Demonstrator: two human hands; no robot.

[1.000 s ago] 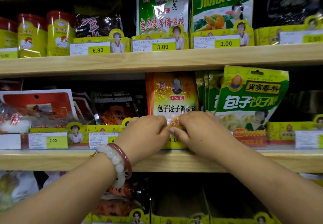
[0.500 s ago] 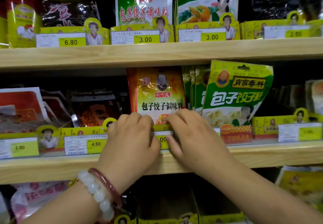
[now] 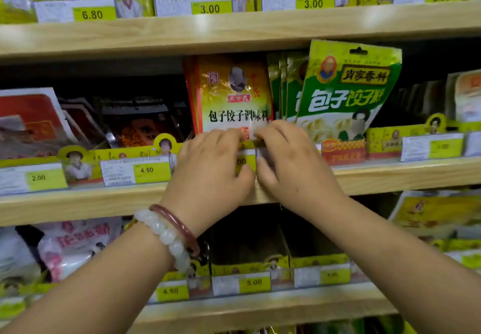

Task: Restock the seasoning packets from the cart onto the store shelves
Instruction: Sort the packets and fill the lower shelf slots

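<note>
Both hands, the left hand (image 3: 210, 167) and the right hand (image 3: 294, 164), are curled on the foot of the yellow seasoning packet (image 3: 231, 96) standing on the middle shelf (image 3: 390, 174), so the leaning green packet (image 3: 348, 86) just beside it could be toppled if jostled.

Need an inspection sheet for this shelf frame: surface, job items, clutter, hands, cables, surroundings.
Surface: wooden middle shelf, price tags along its front edge.
Job's things: yellow-orange seasoning packet upright on the middle shelf; green packets right of it, front one tilted.
Clutter: red and dark packets leaning at left.
Grippers: left hand and right hand side by side at the packet's base, over its price tag; grip blurred.
Cables: nothing seen.
Surroundings: upper shelf with 6.80 and 3.00 tags; lower shelf stocked.
</note>
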